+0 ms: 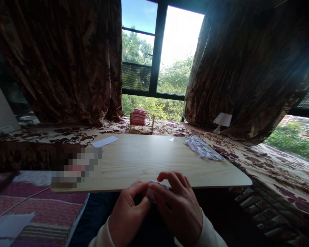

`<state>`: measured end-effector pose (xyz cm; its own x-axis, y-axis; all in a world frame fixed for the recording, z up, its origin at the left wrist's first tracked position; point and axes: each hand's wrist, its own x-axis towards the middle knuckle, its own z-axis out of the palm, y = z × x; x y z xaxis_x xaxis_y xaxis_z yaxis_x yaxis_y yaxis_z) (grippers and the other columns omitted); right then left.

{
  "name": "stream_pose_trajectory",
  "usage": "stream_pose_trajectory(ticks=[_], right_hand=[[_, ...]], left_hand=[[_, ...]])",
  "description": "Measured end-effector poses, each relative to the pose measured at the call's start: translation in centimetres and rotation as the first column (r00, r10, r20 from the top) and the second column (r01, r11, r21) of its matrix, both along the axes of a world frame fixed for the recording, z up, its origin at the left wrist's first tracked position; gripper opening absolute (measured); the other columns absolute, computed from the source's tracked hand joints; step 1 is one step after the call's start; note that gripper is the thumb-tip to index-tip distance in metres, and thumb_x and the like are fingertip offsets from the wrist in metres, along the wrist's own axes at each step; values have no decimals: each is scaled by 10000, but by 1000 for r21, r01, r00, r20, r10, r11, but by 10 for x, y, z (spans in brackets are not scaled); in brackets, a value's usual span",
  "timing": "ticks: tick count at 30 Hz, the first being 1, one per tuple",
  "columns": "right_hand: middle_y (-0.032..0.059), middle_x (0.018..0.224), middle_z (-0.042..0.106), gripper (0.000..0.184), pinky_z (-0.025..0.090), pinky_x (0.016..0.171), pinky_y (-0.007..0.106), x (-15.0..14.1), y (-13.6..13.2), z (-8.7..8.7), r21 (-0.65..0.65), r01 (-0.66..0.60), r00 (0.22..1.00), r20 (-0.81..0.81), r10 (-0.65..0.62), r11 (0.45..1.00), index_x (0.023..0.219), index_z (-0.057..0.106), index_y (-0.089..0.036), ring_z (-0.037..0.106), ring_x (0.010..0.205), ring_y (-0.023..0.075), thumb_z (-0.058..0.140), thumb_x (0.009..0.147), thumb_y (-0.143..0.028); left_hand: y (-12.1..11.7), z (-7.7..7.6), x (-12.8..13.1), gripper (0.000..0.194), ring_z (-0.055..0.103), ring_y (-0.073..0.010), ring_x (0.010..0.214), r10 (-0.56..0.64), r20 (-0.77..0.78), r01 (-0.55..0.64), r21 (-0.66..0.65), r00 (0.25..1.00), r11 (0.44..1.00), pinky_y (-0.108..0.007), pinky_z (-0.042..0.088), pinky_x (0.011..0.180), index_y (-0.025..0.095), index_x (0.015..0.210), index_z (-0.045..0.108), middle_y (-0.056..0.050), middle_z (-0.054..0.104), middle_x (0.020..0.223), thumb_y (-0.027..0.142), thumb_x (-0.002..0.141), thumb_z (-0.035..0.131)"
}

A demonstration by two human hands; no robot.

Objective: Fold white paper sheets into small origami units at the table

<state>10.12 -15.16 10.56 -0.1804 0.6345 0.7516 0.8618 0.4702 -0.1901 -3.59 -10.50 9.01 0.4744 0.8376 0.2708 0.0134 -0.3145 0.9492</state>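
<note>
Between my two hands is a small folded piece of white paper (151, 195), held just over the near edge of a light wood table (139, 161). My left hand (130, 209) pinches its left side between thumb and fingers. On the other side, my right hand (179, 202) has its thumb and fingers closed on the paper, with the index finger bent above it. Fingers cover much of the paper, so its exact shape is hidden. At the table's back right lies a pile of small folded paper pieces (202, 148).
A flat paper strip (104, 141) lies at the table's back left, and a small white paper piece (171, 139) near the far edge. A pixelated patch (79, 168) covers the left end. Loose paper sheets (11, 224) rest on a striped bedcover. A small lamp (222, 120) stands behind.
</note>
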Motion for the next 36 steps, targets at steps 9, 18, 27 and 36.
stream_pose_trajectory(ticks=[9,18,27,36], right_hand=[[24,774,564,189,432,622,256,12,7,-2,-113,-71,997,-4,71,991,862,624,-239,525,697,151,499,792,-117],[29,731,547,189,402,586,248,11,5,2,-71,-73,993,85,79,995,812,620,-223,507,652,141,451,825,-142],[25,752,573,116,398,631,257,12,6,-1,-87,-87,996,26,90,992,773,582,-200,515,674,138,488,818,-148],[20,749,547,168,383,628,257,13,3,1,-74,-92,993,68,97,993,815,627,-237,501,690,138,481,825,-154]], left_hand=[[-6,2,-6,253,584,-167,864,96,-138,-79,124,986,989,-249,429,811,199,994,616,-7,641,855,219,763,515],[1,-12,-14,268,620,-200,854,112,-6,-112,-94,994,989,-285,454,803,174,979,606,-42,686,860,293,740,582],[-1,-7,-11,228,630,-177,807,109,0,-109,-96,994,989,-243,471,754,178,926,632,-32,697,834,302,738,594],[1,-6,-9,220,642,-172,776,158,85,-140,-187,984,972,-207,502,689,176,877,666,-25,706,824,290,689,651]])
